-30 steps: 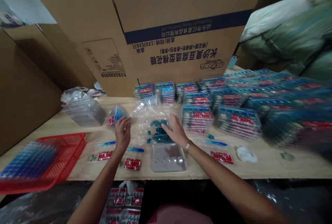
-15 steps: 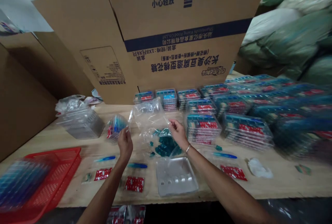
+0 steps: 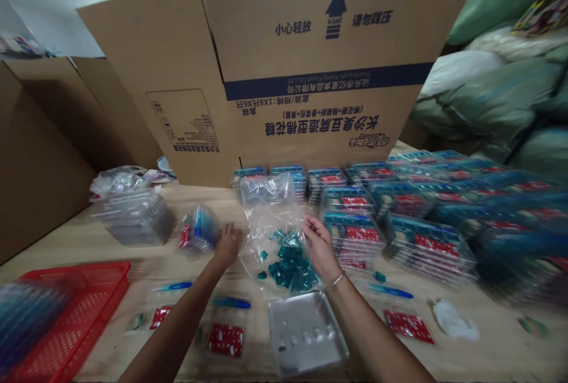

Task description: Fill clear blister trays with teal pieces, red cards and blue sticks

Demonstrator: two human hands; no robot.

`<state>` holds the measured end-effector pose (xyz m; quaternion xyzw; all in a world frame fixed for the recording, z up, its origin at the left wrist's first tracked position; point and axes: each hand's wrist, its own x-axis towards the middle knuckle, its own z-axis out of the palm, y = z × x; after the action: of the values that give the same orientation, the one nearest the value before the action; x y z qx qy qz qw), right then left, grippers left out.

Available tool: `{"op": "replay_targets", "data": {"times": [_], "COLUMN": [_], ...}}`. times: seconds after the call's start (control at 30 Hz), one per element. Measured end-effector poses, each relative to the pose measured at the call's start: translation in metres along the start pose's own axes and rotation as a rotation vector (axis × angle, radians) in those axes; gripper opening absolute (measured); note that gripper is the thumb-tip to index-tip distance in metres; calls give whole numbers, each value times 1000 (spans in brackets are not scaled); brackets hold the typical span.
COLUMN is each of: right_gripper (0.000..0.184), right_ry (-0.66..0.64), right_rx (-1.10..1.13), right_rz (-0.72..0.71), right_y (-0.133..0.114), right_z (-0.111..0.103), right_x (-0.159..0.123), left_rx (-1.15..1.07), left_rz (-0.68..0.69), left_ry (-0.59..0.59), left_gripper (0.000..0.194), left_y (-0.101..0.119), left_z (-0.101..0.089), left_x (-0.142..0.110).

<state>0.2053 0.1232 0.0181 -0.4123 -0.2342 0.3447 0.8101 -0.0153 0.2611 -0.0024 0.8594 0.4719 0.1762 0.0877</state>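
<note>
A clear plastic bag (image 3: 266, 217) lies in front of me, with teal wrapped pieces (image 3: 288, 261) loose in its lower part. My right hand (image 3: 320, 250) pinches the bag's right edge between thumb and fingers. At the bag's left side, my left hand (image 3: 228, 244) is palm down with its fingers stretched forward; some blur covers the fingertips. Close to that hand stands a bundle of blue and red packets (image 3: 199, 229). An empty clear plastic tray (image 3: 308, 332) with small moulded bumps sits below the bag.
Stacks of filled clear trays (image 3: 355, 235) line the right and back. A large cardboard box (image 3: 306, 105) rises behind them. On the left are stacked clear trays (image 3: 137, 217) and a red basket (image 3: 89, 312). Red packets (image 3: 226, 338) and blue sticks (image 3: 233, 302) lie in front.
My left hand has come off its pinch at the bag's left edge and moved down and right. The bag's top has sunk and shifted right; my right hand still holds its edge. The view has shifted slightly.
</note>
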Motion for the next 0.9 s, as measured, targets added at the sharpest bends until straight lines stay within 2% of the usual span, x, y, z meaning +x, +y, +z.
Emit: {"op": "replay_targets", "data": {"times": [0.17,0.33,0.47,0.57,0.63,0.77,0.9], "right_gripper": [36,33,26,20,18,17,18], "right_ry": [-28,-60,-133,-281,-320,-257,-175], "right_rx": [-18,-61,-165,-292,-324,-360,-397], "right_rz": [20,5,-86,-168,-214,-261,-286], "right_y": [-2,-7,-24,-45,-58,-68,-59], "right_z": [5,11,21,29,32,32,29], "right_x": [3,-4,-18,-22,-18,-3,4], "left_rx": [-287,-651,-850,-899,-903,-864,-804], "left_rz": [-68,-154,-203,-187,-172,-141,-102], "left_ry": [72,46,117,214,288,356,424], "left_gripper": [30,47,29,32,31,23,15], "left_y": [8,33,49,51,50,49,58], "left_z": [-15,-7,-17,-39,-53,-67,-67], "left_x": [-22,-47,-48,-41,-37,-34,-34]}}
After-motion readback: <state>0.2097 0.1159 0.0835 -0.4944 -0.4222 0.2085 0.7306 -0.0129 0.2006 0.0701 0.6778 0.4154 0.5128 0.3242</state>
